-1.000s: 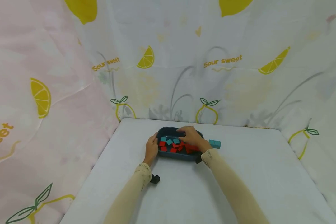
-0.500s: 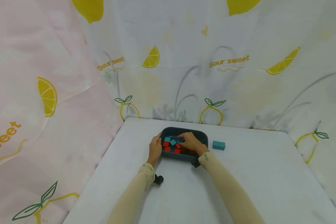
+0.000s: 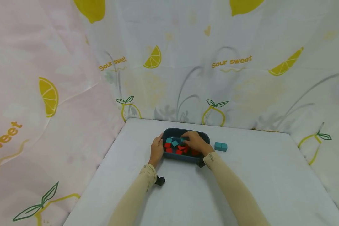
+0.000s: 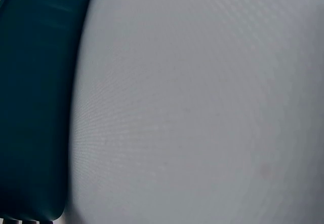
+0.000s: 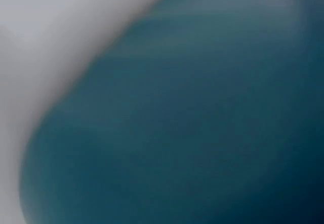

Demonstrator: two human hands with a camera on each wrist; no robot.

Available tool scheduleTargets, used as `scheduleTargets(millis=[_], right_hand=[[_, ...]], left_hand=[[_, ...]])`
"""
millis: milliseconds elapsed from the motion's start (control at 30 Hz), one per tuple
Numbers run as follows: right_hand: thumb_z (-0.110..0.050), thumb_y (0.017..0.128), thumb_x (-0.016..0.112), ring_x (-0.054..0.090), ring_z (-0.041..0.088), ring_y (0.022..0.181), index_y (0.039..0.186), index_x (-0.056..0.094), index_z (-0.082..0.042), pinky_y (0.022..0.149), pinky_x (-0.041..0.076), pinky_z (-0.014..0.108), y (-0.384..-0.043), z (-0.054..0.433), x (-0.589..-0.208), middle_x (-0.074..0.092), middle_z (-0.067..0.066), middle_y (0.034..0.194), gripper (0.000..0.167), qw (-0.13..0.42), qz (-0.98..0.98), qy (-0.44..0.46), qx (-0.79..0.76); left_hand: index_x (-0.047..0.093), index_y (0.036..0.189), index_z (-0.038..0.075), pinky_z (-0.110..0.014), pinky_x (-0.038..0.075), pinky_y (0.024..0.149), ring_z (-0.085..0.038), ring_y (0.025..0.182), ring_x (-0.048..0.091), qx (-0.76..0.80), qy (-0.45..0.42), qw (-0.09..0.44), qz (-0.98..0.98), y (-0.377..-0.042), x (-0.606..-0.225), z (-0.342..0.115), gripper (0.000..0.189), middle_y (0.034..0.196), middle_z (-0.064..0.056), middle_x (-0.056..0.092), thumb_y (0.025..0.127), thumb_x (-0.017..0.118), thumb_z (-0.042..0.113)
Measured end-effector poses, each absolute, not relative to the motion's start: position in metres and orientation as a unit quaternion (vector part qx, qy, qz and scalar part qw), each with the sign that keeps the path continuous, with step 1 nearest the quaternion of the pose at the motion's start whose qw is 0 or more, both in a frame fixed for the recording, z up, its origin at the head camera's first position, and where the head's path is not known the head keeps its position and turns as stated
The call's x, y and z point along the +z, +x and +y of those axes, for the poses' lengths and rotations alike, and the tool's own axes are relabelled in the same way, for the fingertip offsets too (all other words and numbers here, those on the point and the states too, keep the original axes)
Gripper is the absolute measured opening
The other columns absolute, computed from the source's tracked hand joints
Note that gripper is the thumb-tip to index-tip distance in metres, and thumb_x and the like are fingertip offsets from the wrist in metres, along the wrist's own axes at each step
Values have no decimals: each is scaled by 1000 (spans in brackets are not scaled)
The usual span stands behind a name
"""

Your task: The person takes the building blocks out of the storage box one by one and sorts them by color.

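Observation:
A dark blue-green plastic tub (image 3: 172,153) holds several small red blocks (image 3: 169,150) and teal blocks (image 3: 174,143). At its left end my left hand (image 3: 156,149) grips the rim, with the fingers along the outside. The tub's outer wall (image 4: 35,102) fills the left side of the left wrist view. My right hand (image 3: 196,142) is over the tub's right half and pinches a teal cube (image 3: 183,139) between thumb and fingers. That hand hides part of the red blocks below it. The right wrist view is a blur of the tub's wall (image 5: 152,122).
Two teal blocks (image 3: 221,146) stand side by side on the white table (image 3: 180,194), right of the tub. Black wrist-camera parts (image 3: 160,180) show beside the left sleeve. Lemon-printed cloth (image 3: 183,78) hangs behind and at the sides.
My right hand reached down among the blocks, then rose slightly with a teal cube between its fingers. The left hand stays on the tub's rim. The head view shifted a little.

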State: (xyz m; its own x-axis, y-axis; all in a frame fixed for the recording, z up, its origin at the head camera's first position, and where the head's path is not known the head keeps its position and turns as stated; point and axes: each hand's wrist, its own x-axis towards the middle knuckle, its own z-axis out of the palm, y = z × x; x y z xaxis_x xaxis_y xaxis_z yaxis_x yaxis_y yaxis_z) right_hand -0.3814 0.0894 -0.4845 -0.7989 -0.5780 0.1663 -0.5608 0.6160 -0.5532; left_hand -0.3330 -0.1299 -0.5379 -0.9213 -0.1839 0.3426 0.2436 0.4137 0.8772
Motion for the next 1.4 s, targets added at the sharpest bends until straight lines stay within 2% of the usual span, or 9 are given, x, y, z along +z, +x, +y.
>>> scheduleTargets(millis=[167, 333, 533, 700, 1000, 1400], right_hand=[[-2, 89, 70, 65, 28, 103, 119, 66, 6, 85, 55, 35, -381, 105, -465, 66, 18, 117, 32, -6, 892, -323, -315], [0, 89, 69, 63, 30, 107, 120, 65, 7, 87, 54, 35, -379, 131, -447, 65, 19, 117, 32, -24, 893, -316, -320], [5, 88, 67, 63, 37, 107, 116, 65, 10, 88, 54, 41, -369, 178, -438, 65, 23, 114, 29, -50, 894, -297, -331], [6, 87, 67, 63, 40, 105, 114, 65, 12, 88, 53, 45, -359, 220, -443, 65, 25, 111, 28, -66, 904, -273, -321], [5, 89, 63, 62, 42, 104, 115, 63, 14, 89, 51, 51, -337, 276, -464, 63, 27, 114, 27, -47, 927, -210, -306], [7, 88, 63, 59, 44, 109, 113, 65, 14, 90, 50, 52, -327, 290, -494, 63, 29, 114, 26, -43, 934, -178, -307]], left_hand=[[54, 136, -5, -49, 39, 105, -37, 122, 51, -532, -18, 202, -822, -332, -537, -128, 36, 127, -24, 58, 101, 47, 3], [52, 137, -4, -49, 38, 106, -36, 124, 50, -532, -14, 195, -824, -334, -538, -129, 37, 128, -23, 57, 102, 46, 3], [52, 137, -4, -49, 38, 106, -36, 125, 49, -541, -14, 194, -818, -335, -539, -129, 37, 129, -23, 56, 102, 46, 3], [52, 137, -5, -50, 38, 105, -37, 123, 50, -542, -13, 201, -816, -336, -540, -129, 37, 128, -24, 57, 101, 45, 3], [52, 137, -5, -49, 37, 107, -38, 125, 49, -548, -13, 195, -813, -334, -538, -128, 37, 129, -24, 56, 101, 46, 3], [50, 139, -4, -50, 37, 107, -37, 126, 48, -546, -11, 185, -817, -334, -540, -129, 38, 130, -23, 55, 102, 44, 5]])
